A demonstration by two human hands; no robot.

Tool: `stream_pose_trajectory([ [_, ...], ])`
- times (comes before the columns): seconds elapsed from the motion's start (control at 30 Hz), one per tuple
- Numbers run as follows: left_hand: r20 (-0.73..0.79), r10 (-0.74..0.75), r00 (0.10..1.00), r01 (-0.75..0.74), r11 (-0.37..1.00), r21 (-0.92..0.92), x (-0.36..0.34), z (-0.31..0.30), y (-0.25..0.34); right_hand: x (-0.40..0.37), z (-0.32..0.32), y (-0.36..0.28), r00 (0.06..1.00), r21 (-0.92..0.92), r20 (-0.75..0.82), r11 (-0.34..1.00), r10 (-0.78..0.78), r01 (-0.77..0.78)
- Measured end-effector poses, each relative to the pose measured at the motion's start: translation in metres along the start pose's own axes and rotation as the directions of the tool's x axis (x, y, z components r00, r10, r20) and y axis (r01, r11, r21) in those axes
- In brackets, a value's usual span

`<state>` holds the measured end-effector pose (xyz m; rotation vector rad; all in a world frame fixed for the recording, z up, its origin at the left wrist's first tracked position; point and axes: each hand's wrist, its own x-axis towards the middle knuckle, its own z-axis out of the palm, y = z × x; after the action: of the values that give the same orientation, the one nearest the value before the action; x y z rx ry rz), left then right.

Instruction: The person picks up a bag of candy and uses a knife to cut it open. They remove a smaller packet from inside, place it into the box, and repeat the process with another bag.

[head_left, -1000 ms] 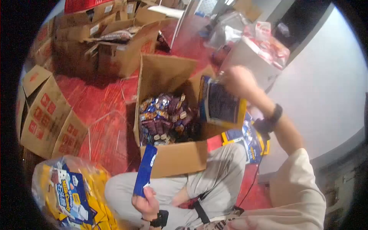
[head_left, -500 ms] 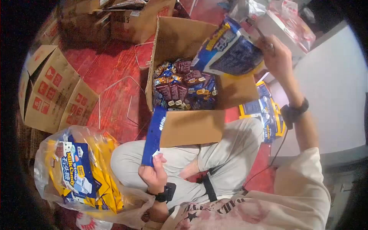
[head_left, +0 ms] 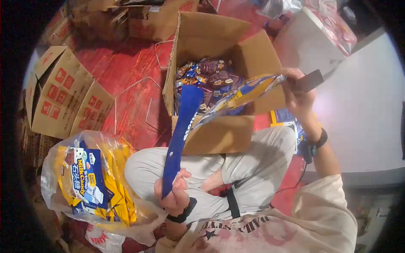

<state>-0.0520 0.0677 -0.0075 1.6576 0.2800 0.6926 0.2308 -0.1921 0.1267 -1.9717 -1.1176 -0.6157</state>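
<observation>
My left hand point(head_left: 175, 195) is closed on the lower end of a long blue strip point(head_left: 180, 128) with white lettering. The strip slants up over the near side of an open cardboard box point(head_left: 221, 137). My right hand point(head_left: 298, 98) grips one end of a candy bag point(head_left: 242, 96), now seen nearly edge-on above the box. A dark, flat rectangular piece point(head_left: 311, 81) juts from the same hand; its kind is unclear. Wrapped candies point(head_left: 215, 79) in brown, blue and orange fill the bottom of the box, partly hidden behind the strip and bag.
At left, a clear plastic sack point(head_left: 52, 177) holds several yellow and blue candy bags point(head_left: 90, 177). Beyond it is a carton point(head_left: 59, 99) with red prints. More candy packs point(head_left: 282, 117) lie right of the box. A white box point(head_left: 310, 38) stands at the upper right.
My right hand has lowered, turning the candy bag from face-on to nearly edge-on. The blue strip has tilted rightward and reaches higher over the box. The dark piece now shows its flat side.
</observation>
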Motion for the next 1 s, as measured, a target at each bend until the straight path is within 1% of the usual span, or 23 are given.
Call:
stream_pose_trajectory([
  [0.03, 0.024, 0.147, 0.989, -0.149, 0.986, 0.07, 0.001, -0.002, 0.004, -0.001, 0.0, -0.001, 1.0, -0.019, -0.005, 1.0, -0.02, 0.019],
  [0.07, -0.053, 0.109, 0.993, -0.11, 0.994, -0.013, 0.0, 0.002, 0.01, -0.002, 0.0, -0.003, 1.0, -0.024, -0.005, 1.0, -0.011, 0.011],
  [0.1, -0.051, 0.109, 0.993, -0.11, 0.994, -0.011, -0.001, -0.003, 0.01, -0.002, -0.001, -0.005, 1.0, -0.023, -0.006, 1.0, -0.009, 0.009],
  [0.17, 0.098, 0.103, 0.99, -0.111, 0.991, 0.076, -0.003, -0.016, 0.009, -0.001, -0.002, -0.006, 0.999, -0.025, 0.01, 0.999, -0.036, 0.037],
  [0.2, 0.121, 0.092, 0.988, -0.098, 0.994, 0.04, 0.003, -0.015, 0.023, -0.004, -0.002, -0.004, 0.999, -0.026, 0.006, 0.999, -0.036, 0.036],
  [0.23, 0.124, 0.095, 0.988, -0.101, 0.994, 0.04, 0.011, -0.017, 0.031, -0.008, -0.001, 0.0, 1.0, 0.036, 0.003, 0.999, 0.022, -0.022],
  [0.27, 0.212, 0.168, 0.963, -0.191, 0.977, 0.095, 0.019, -0.017, 0.037, -0.01, -0.001, 0.001, 0.997, 0.097, 0.003, 0.992, 0.081, -0.081],
  [0.3, 0.302, 0.231, 0.925, -0.284, 0.948, 0.141, 0.024, -0.019, 0.043, -0.01, -0.003, -0.001, 0.997, 0.095, 0.0, 0.992, 0.083, -0.083],
  [0.33, 0.316, 0.137, 0.939, -0.188, 0.972, 0.139, 0.028, -0.019, 0.05, -0.009, -0.005, -0.006, 0.997, 0.033, 0.028, 0.997, 0.072, -0.073],
  [0.37, 0.318, 0.137, 0.938, -0.189, 0.972, 0.139, 0.029, -0.019, 0.05, -0.008, -0.006, -0.009, 0.996, -0.028, 0.057, 0.998, 0.063, -0.061],
  [0.43, 0.325, 0.13, 0.937, -0.192, 0.968, 0.165, 0.032, -0.022, 0.05, -0.008, -0.008, -0.009, 0.998, -0.032, 0.06, 0.999, 0.034, -0.032],
  [0.57, 0.414, 0.149, 0.898, -0.273, 0.926, 0.26, 0.045, -0.031, 0.062, -0.008, -0.012, -0.012, 0.997, -0.084, 0.072, 0.996, -0.005, 0.011],
  [0.6, 0.403, 0.09, 0.911, -0.193, 0.956, 0.223, 0.046, -0.034, 0.064, -0.011, -0.011, -0.01, 0.997, -0.084, 0.071, 0.996, -0.004, 0.01],
  [0.63, 0.404, 0.09, 0.91, -0.194, 0.955, 0.224, 0.04, -0.043, 0.05, -0.014, -0.009, -0.006, 0.999, -0.033, 0.039, 0.999, 0.023, -0.022],
  [0.7, 0.337, -0.034, 0.941, 0.032, 0.999, 0.011, 0.041, -0.047, 0.042, -0.017, -0.01, -0.006, 0.999, 0.022, 0.007, 0.998, 0.052, -0.052],
  [0.73, 0.079, -0.097, 0.992, 0.107, 0.984, -0.141, 0.023, -0.038, 0.044, -0.017, -0.012, -0.012, 0.998, -0.014, 0.023, 0.998, 0.067, -0.066],
  [0.77, 0.066, -0.1, 0.993, 0.108, 0.985, -0.134, 0.018, -0.041, 0.045, -0.016, -0.012, -0.015, 0.996, -0.045, 0.042, 0.996, 0.077, -0.076],
  [0.8, 0.09, -0.116, 0.989, 0.133, 0.97, -0.202, 0.022, -0.042, 0.054, -0.022, -0.009, -0.012, 0.993, -0.043, 0.008, 0.992, 0.117, -0.116],
  [0.83, 0.109, -0.127, 0.986, 0.153, 0.952, -0.267, 0.022, -0.043, 0.061, -0.027, -0.004, -0.012, 0.981, 0.05, -0.041, 0.981, 0.19, -0.188],
  [0.87, 0.083, -0.199, 0.976, 0.215, 0.942, -0.257, 0.018, -0.043, 0.066, -0.029, -0.002, -0.016, 0.972, 0.068, -0.057, 0.973, 0.227, -0.223],
  [0.9, 0.046, -0.202, 0.978, 0.207, 0.946, -0.248, 0.014, -0.047, 0.06, -0.031, 0.0, -0.02, 0.963, 0.088, -0.066, 0.963, 0.262, -0.255],
  [0.97, 0.263, -0.182, 0.947, 0.299, 0.797, -0.525, 0.003, -0.056, 0.038, -0.039, 0.003, -0.024, 0.922, 0.069, -0.006, 0.92, 0.388, -0.387],
  [1.0, 0.28, -0.206, 0.938, 0.337, 0.736, -0.588, -0.002, -0.057, 0.037, -0.04, 0.006, -0.03, 0.92, 0.044, -0.007, 0.919, 0.393, -0.392],
])
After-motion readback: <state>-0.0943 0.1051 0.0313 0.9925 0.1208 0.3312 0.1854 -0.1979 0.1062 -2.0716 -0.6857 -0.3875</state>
